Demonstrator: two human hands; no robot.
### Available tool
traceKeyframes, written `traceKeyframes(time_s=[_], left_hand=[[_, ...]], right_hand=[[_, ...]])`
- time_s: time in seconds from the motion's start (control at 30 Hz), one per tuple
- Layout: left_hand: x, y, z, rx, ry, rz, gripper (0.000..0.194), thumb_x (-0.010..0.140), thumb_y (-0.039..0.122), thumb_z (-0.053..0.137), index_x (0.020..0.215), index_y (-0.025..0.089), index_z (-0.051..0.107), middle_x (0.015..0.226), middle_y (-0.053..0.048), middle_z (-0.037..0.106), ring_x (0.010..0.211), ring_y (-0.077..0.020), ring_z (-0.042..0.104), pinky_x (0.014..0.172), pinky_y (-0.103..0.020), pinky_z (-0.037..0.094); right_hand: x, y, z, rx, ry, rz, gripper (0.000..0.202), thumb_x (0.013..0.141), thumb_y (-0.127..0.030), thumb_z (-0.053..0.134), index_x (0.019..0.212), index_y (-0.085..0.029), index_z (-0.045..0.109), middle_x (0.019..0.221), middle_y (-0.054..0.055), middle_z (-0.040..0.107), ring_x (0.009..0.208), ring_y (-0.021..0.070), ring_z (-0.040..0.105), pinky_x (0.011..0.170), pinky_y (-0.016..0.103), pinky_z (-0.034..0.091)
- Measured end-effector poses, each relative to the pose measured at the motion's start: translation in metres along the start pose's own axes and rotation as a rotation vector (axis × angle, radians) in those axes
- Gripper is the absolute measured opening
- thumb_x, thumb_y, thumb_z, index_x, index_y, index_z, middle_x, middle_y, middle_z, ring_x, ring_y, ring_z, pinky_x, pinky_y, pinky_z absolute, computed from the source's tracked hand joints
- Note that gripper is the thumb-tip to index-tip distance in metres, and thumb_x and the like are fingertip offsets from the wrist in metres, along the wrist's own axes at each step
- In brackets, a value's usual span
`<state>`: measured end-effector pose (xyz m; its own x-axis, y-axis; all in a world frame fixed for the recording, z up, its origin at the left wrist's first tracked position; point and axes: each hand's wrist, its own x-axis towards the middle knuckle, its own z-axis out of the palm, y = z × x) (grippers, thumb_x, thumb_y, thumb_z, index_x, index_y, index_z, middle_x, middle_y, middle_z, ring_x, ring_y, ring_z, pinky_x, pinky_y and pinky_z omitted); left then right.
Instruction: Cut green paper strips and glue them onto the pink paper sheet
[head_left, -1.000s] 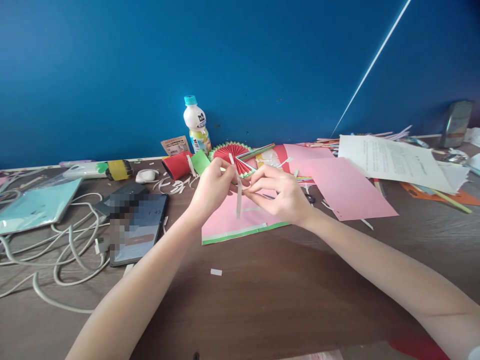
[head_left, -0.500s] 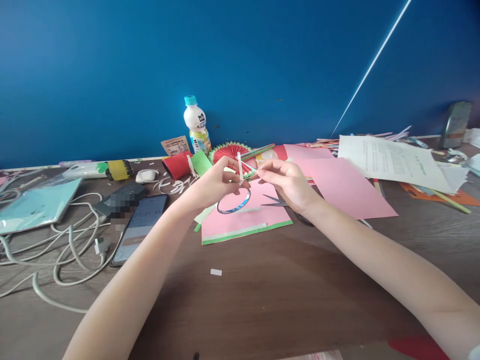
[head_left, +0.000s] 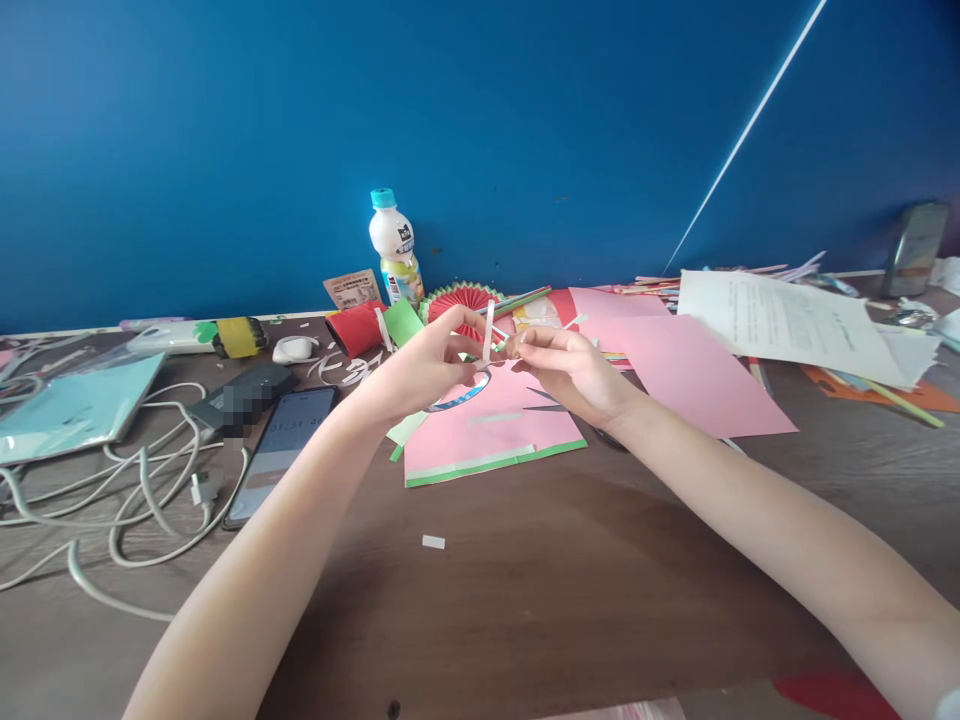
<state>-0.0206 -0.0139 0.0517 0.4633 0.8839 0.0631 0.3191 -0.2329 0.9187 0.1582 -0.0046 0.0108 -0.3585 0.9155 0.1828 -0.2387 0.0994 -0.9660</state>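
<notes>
My left hand is closed on a roll of tape, whose ring hangs below the fingers with blue print on its inner side. A pale strip of tape stands up by the left fingertips. Close beside it, my right hand has thumb and forefinger pinched together; what lies between them is too small to make out. Under both hands lies a pink sheet with a green front edge. The blades of scissors show beneath my right hand, their handles mostly hidden.
A bottle stands by the blue wall, near a red paper roll and a pleated red paper fan. Pink paper and a printed sheet lie right. A phone and white cables lie left.
The tape roll has tilted flatter and shifted slightly left and up under my left hand. The standing strip has moved a little right. Both hands stay close together.
</notes>
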Motion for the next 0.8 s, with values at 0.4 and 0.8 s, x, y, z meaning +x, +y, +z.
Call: traceKeyframes(time_s=[0.4,0.8], left_hand=[[-0.0003,0.0003,-0.0031,-0.067,0.09,-0.023,0.029,0.062,0.002,0.051,0.085,0.02,0.053,0.089,0.001,0.055,0.06,-0.0068,0.051,0.056,-0.022,0.04],[0.002,0.0007,-0.0027,-0.467,0.058,-0.118,0.028,0.062,0.001,0.053,0.083,0.019,0.053,0.083,0.0,0.058,0.062,-0.0062,0.053,0.056,-0.02,0.042]], right_hand=[[-0.0004,0.0014,0.0014,-0.022,-0.086,-0.02,0.014,0.078,-0.029,0.056,0.069,-0.019,0.051,0.091,0.005,0.062,0.093,0.0182,0.055,0.086,0.037,0.042],[-0.0017,-0.003,0.0021,0.031,-0.139,-0.037,0.019,0.078,-0.032,0.058,0.068,-0.021,0.047,0.101,0.005,0.063,0.1,0.0208,0.056,0.093,0.043,0.04]])
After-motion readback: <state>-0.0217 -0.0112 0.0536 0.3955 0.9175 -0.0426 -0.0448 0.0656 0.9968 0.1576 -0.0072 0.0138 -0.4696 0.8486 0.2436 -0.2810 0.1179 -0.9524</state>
